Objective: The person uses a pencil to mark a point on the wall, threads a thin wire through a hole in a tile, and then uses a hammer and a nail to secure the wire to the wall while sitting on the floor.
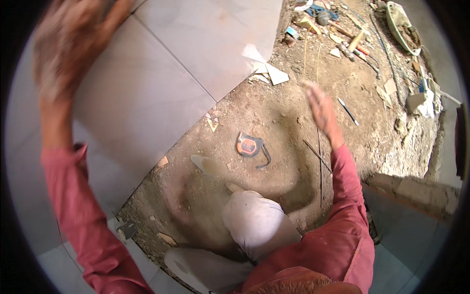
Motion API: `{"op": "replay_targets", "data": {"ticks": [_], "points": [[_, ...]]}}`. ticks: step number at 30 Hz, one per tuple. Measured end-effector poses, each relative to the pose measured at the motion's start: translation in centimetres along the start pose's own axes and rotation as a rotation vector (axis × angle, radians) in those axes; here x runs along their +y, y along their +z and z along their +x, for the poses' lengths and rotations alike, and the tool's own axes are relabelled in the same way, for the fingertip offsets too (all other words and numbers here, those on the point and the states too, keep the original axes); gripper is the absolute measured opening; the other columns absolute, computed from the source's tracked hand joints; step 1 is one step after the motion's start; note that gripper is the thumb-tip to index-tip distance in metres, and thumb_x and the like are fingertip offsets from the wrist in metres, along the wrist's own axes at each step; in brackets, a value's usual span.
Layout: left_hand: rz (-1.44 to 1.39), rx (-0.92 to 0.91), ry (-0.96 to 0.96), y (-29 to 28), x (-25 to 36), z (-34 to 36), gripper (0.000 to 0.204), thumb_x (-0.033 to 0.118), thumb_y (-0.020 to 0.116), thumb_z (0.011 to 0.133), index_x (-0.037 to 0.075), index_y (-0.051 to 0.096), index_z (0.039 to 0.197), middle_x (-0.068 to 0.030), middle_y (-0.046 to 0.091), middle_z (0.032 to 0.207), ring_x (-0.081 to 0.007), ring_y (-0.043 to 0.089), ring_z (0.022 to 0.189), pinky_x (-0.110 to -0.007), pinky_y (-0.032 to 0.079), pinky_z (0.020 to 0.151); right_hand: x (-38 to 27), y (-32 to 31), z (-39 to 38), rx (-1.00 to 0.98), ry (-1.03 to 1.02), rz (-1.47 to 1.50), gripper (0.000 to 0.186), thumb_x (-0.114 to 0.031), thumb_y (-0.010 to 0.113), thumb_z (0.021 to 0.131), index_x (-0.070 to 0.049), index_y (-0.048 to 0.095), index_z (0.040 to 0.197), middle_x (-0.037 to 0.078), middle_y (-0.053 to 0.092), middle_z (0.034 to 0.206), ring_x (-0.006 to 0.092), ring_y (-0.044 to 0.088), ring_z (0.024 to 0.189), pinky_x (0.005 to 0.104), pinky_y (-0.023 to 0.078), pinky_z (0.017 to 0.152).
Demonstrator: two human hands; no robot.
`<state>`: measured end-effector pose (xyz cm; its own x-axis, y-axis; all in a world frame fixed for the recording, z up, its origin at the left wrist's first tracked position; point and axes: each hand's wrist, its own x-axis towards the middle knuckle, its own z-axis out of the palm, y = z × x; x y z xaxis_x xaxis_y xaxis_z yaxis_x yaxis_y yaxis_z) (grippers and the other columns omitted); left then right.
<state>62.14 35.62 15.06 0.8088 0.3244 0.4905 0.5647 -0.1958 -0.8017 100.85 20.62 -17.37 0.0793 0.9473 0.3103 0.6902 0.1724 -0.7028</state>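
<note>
My left hand [73,46] is at the upper left, over large pale grey floor tiles [129,93]. It is smeared by motion, its thumb stretched apart and its other fingertips cut off by the picture's edge; nothing shows in it. Over the bare dirt to the right, my right hand [323,112] has its fingers stretched out and holds nothing. Between it and my knee, an orange and black tape measure [248,145] with a dark strap lies on the dirt. A slim white and black pen-like tool [348,111] rests just right of my right hand.
White tile offcuts [277,76] lie by the tile corner. Farther right are a hammer [348,52], other hand tools and rubble, plus a pale basin [393,22] of dirt or mortar. A low ledge [416,194] stands at right. Thin rods [320,181] lie near my right forearm.
</note>
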Motion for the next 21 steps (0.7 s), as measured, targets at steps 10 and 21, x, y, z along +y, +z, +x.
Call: {"op": "replay_targets", "data": {"ticks": [10, 21], "points": [[-2.231, -0.426, -0.645, -18.1, 15.8, -15.8, 0.043, 0.025, 0.063, 0.102, 0.001, 0.061, 0.137, -0.0145, 0.070, 0.125, -0.0222, 0.064, 0.117, -0.035, 0.050, 0.097, -25.3, -0.9, -8.9, -0.534, -0.658, 0.023, 0.019, -0.028, 0.056, 0.102, -0.014, 0.064, 0.113, 0.016, 0.066, 0.080, 0.0381, 0.064, 0.068, 0.0495, 0.052, 0.061], [-1.325, -0.826, -1.321, -36.8, 1.2, -40.4, 0.021, 0.023, 0.058, 0.103, 0.006, 0.069, 0.108, 0.0070, 0.053, 0.079, -0.0033, 0.040, 0.062, -0.020, 0.033, 0.055, -31.9, 4.3, -7.0, -0.700, -0.611, 0.428, 0.032, -0.037, 0.060, 0.104, -0.010, 0.077, 0.108, 0.002, 0.068, 0.076, 0.0101, 0.055, 0.057, 0.0275, 0.044, 0.051]]}}
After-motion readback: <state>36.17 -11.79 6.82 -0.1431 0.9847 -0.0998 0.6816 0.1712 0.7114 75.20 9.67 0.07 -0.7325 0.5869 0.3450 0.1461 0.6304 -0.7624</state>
